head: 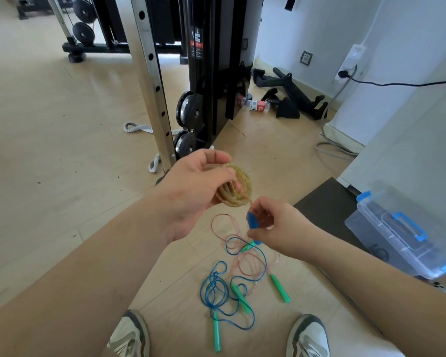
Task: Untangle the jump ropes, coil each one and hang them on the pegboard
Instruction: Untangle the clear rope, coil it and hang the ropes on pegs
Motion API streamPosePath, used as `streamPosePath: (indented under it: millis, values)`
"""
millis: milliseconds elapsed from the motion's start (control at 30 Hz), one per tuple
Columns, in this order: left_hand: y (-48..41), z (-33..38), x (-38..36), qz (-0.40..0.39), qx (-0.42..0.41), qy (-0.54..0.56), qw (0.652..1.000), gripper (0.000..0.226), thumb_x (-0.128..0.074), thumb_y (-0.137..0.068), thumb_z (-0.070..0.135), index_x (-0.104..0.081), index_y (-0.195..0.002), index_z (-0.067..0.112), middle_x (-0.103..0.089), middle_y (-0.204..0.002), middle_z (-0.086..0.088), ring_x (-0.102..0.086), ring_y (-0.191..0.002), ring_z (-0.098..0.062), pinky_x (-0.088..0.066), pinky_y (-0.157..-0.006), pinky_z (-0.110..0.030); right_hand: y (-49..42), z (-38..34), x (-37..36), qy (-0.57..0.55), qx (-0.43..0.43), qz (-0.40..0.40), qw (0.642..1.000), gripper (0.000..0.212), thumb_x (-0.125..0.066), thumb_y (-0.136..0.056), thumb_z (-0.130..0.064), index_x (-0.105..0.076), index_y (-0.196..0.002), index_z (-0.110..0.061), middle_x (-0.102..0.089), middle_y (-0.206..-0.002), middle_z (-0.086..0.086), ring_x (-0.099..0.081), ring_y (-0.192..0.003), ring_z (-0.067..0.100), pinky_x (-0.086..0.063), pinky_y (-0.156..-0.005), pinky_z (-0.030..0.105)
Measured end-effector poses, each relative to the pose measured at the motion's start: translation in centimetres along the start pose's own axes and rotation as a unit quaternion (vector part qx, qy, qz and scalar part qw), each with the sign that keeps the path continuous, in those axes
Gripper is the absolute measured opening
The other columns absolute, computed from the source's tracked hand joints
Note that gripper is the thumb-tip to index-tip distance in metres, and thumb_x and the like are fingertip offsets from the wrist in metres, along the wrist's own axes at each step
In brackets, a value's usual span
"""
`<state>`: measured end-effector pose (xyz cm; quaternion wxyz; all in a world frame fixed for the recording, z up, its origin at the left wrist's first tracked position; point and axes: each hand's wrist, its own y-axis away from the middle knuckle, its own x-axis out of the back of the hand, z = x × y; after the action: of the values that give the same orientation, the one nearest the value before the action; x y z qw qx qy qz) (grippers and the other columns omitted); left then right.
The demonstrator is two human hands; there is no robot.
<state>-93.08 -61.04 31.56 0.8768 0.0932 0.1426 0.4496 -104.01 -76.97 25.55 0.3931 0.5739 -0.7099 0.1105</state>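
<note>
My left hand grips a small coil of yellow jump rope held above the floor. Just below and to the right of it, my right hand pinches a blue handle at the end of that yellow rope. On the floor between my feet lies a tangle: a blue rope and a thin pink rope, with several green handles among the loops. No pegboard is in view.
A clear plastic box with blue latches sits on a dark mat at right. A black and steel gym machine stands ahead, with a grey rope at its base. My shoes frame the tangle.
</note>
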Motion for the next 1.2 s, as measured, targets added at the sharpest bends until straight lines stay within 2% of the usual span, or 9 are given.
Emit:
streamPosePath:
  millis: [100, 233, 400, 533, 667, 767, 900, 1033, 1200]
  values:
    - [-0.1, -0.6, -0.5, -0.011, -0.004, -0.08, 0.997, 0.013, -0.062, -0.099, 0.005, -0.063, -0.107, 0.016, -0.072, -0.094, -0.016, -0.07, -0.087, -0.026, -0.06, -0.092, -0.05, -0.5, -0.2, 0.3, -0.002, -0.002, 0.011, 1.0, 0.037, -0.077, -0.082, -0.013, -0.061, -0.112, -0.026, -0.066, -0.108, -0.009, -0.065, -0.1, 0.01, -0.053, -0.077, 0.015]
    - [-0.4, -1.3, -0.8, -0.003, -0.03, -0.16, 0.987, 0.015, -0.066, -0.096, 0.009, -0.066, -0.105, 0.021, -0.076, -0.098, -0.013, -0.074, -0.093, -0.03, -0.063, -0.087, -0.046, -0.9, -0.6, 1.8, -0.085, 0.0, -0.043, 0.996, 0.081, -0.092, -0.06, -0.032, -0.058, -0.133, -0.038, -0.068, -0.125, -0.015, -0.059, -0.125, 0.009, -0.049, -0.108, 0.037]
    - [-0.2, -1.1, -1.4, -0.046, -0.038, -0.153, 0.986, 0.016, -0.066, -0.096, 0.008, -0.066, -0.105, 0.021, -0.077, -0.093, -0.01, -0.074, -0.09, -0.028, -0.06, -0.089, -0.049, -0.6, -0.4, 3.1, -0.303, 0.056, -0.098, 0.946, 0.058, -0.082, -0.076, -0.015, -0.062, -0.13, -0.019, -0.075, -0.115, 0.009, -0.073, -0.102, 0.029, -0.06, -0.073, 0.039]
    - [-0.8, -0.7, -1.4, -0.049, -0.037, -0.093, 0.994, 0.021, -0.063, -0.096, 0.001, -0.063, -0.111, 0.016, -0.075, -0.092, -0.011, -0.069, -0.085, -0.021, -0.061, -0.084, -0.043, -0.5, 0.0, 3.6, -0.434, 0.058, -0.152, 0.886, 0.041, -0.068, -0.091, -0.012, -0.061, -0.131, -0.004, -0.069, -0.121, 0.028, -0.071, -0.104, 0.032, -0.061, -0.071, 0.035]
    - [-1.8, -2.3, -0.9, -0.046, -0.02, -0.05, 0.998, 0.042, -0.065, -0.089, -0.011, -0.061, -0.121, 0.015, -0.076, -0.102, -0.013, -0.07, -0.088, -0.018, -0.06, -0.079, -0.032, -1.2, 0.4, 3.5, -0.435, 0.015, -0.125, 0.892, 0.043, -0.067, -0.093, -0.024, -0.061, -0.128, 0.001, -0.072, -0.117, 0.028, -0.072, -0.101, 0.032, -0.064, -0.071, 0.038]
    - [-3.7, -3.9, -1.3, 0.007, -0.029, -0.132, 0.991, 0.049, -0.067, -0.087, -0.007, -0.061, -0.124, 0.024, -0.076, -0.101, -0.006, -0.072, -0.089, -0.017, -0.062, -0.081, -0.03, -2.6, 0.8, 2.8, -0.419, -0.026, -0.101, 0.902, 0.034, -0.063, -0.099, -0.022, -0.062, -0.126, -0.001, -0.076, -0.109, 0.025, -0.075, -0.098, 0.03, -0.063, -0.067, 0.038]
    - [-7.0, -5.2, -2.7, 0.051, -0.001, -0.182, 0.982, 0.035, -0.072, -0.086, 0.017, -0.068, -0.118, 0.029, -0.074, -0.107, 0.009, -0.07, -0.098, -0.006, -0.059, -0.091, -0.03, -5.1, 2.0, 3.0, -0.452, -0.065, -0.041, 0.889, 0.028, -0.057, -0.105, -0.02, -0.062, -0.125, -0.001, -0.072, -0.114, 0.027, -0.071, -0.092, 0.028, -0.06, -0.062, 0.035]
    - [-10.8, -5.7, -3.3, 0.015, 0.06, -0.065, 0.996, 0.016, -0.079, -0.087, 0.02, -0.077, -0.102, 0.015, -0.079, -0.102, -0.009, -0.073, -0.105, -0.029, -0.053, -0.104, -0.052, -8.0, 3.7, 3.6, -0.487, -0.099, 0.004, 0.868, 0.027, -0.052, -0.108, -0.022, -0.063, -0.121, -0.002, -0.073, -0.105, 0.022, -0.067, -0.087, 0.029, -0.054, -0.061, 0.035]
    - [-13.5, -3.0, -4.7, 0.013, 0.048, -0.062, 0.997, 0.017, -0.078, -0.088, 0.019, -0.074, -0.103, 0.012, -0.078, -0.103, -0.014, -0.073, -0.102, -0.03, -0.054, -0.101, -0.05, -9.9, 4.0, 5.2, -0.41, -0.095, 0.036, 0.906, 0.022, -0.057, -0.106, -0.028, -0.065, -0.117, -0.011, -0.074, -0.105, 0.019, -0.061, -0.084, 0.025, -0.053, -0.066, 0.034]
